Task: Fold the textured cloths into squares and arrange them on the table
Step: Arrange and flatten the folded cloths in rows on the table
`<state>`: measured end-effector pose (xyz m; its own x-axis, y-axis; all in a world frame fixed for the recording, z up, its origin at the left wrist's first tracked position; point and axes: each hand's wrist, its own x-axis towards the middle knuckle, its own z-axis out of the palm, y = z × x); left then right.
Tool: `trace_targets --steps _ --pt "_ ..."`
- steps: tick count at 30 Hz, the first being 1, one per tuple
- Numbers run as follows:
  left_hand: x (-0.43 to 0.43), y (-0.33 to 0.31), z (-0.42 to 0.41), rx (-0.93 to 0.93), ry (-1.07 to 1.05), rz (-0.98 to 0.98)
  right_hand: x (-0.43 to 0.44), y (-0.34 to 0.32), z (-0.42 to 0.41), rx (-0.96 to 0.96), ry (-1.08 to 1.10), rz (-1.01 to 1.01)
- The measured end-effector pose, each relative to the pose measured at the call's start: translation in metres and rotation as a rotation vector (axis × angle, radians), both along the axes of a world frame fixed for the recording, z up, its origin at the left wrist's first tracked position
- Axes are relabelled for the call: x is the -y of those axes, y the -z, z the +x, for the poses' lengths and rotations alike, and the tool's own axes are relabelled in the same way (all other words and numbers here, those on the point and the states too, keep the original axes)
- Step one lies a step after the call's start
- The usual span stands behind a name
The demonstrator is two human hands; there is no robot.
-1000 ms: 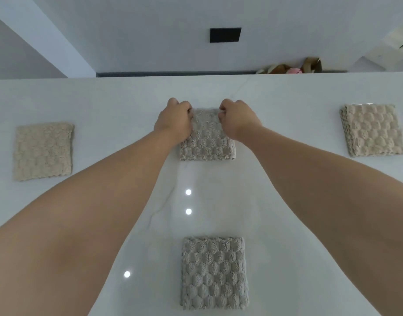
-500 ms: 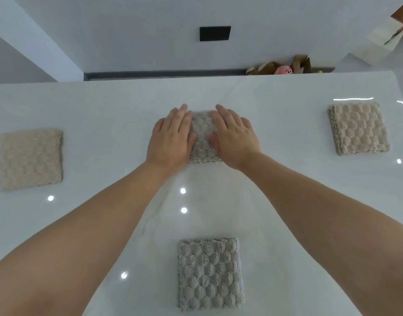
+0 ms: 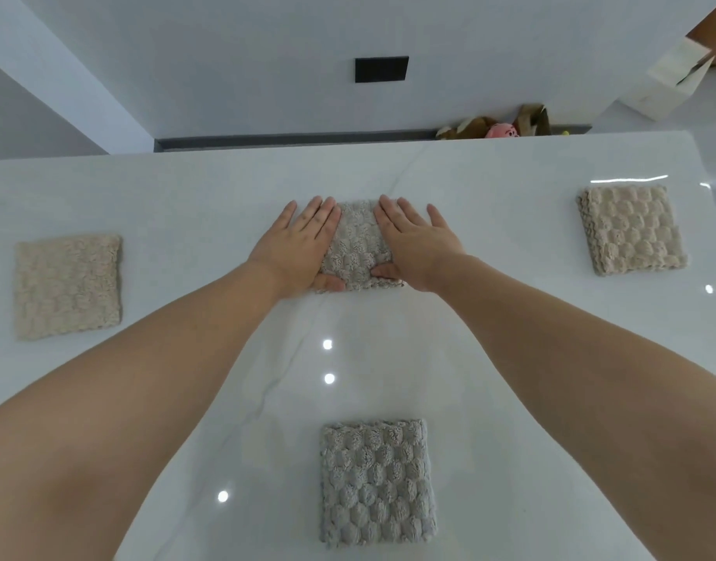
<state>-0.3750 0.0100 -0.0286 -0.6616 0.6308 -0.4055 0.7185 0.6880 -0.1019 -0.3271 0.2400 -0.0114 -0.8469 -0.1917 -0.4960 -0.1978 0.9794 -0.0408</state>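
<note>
Pressing grey bubble-textured folded cloth square (image 3: pixel 356 245) flat at far centre of glossy white table (image 3: pixel 510 358), left hand (image 3: pixel 296 249) and right hand (image 3: pixel 416 244) open-palmed on its opposite side edges, equally near.

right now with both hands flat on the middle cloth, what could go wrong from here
1. The left hand and right hand press flat on the folded grey cloth. It looks thick and bumpy, so the fold may spring open once they lift.
2. The white table looks glossy, so sideways pressure could slide this cloth out of line with the near grey cloth.
</note>
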Motion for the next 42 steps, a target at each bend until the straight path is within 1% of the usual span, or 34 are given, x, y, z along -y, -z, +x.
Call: trace_targets --steps 2,6,8,10,11,14,17,19,21,23,28,31,35,38,40,42 --pt "-0.003 -0.002 0.002 -0.023 0.0 0.014 0.006 -0.003 0.004 -0.031 0.011 -0.005" --pt "-0.003 -0.003 0.023 -0.099 0.067 0.033 0.021 -0.002 0.031 -0.153 -0.021 -0.042" --pt "-0.002 -0.003 0.033 -0.097 0.054 0.014 0.027 0.0 0.043 -0.11 0.031 -0.073" --pt "0.0 -0.004 0.041 -0.06 -0.01 0.009 0.029 0.002 0.05 0.013 0.099 -0.093" --pt "0.0 -0.006 0.042 -0.042 -0.043 0.0 0.029 0.001 0.051 0.045 0.1 -0.087" --pt "-0.006 -0.018 0.05 -0.049 -0.084 0.002 0.025 -0.009 0.056 -0.009 0.124 -0.108" --pt "-0.023 -0.035 0.072 -0.058 -0.047 0.019 0.017 -0.026 0.078 -0.074 0.239 -0.174" --pt "-0.039 -0.042 0.099 -0.037 -0.02 0.035 0.005 -0.033 0.109 -0.078 0.319 -0.194" --pt "-0.058 -0.047 0.132 0.022 -0.023 0.091 -0.012 -0.035 0.145 -0.072 0.4 -0.193" --pt "-0.083 -0.049 0.172 0.064 0.023 0.138 -0.033 -0.038 0.188 -0.104 0.491 -0.193" --pt "-0.145 -0.055 0.268 0.179 0.244 0.172 -0.093 -0.042 0.276 -0.229 0.729 -0.2" --pt "-0.186 -0.055 0.315 0.248 0.357 0.153 -0.138 -0.039 0.32 -0.288 0.821 -0.213" --pt "-0.243 -0.052 0.36 0.241 0.472 0.102 -0.203 -0.033 0.364 -0.366 0.918 -0.208" --pt "-0.291 -0.056 0.377 0.226 0.452 0.113 -0.248 -0.028 0.389 -0.388 0.944 -0.167" --pt "-0.321 -0.059 0.381 0.217 0.386 0.141 -0.271 -0.025 0.4 -0.368 0.947 -0.155" --pt "-0.345 -0.06 0.383 0.213 0.312 0.129 -0.287 -0.02 0.407 -0.347 0.899 -0.167"
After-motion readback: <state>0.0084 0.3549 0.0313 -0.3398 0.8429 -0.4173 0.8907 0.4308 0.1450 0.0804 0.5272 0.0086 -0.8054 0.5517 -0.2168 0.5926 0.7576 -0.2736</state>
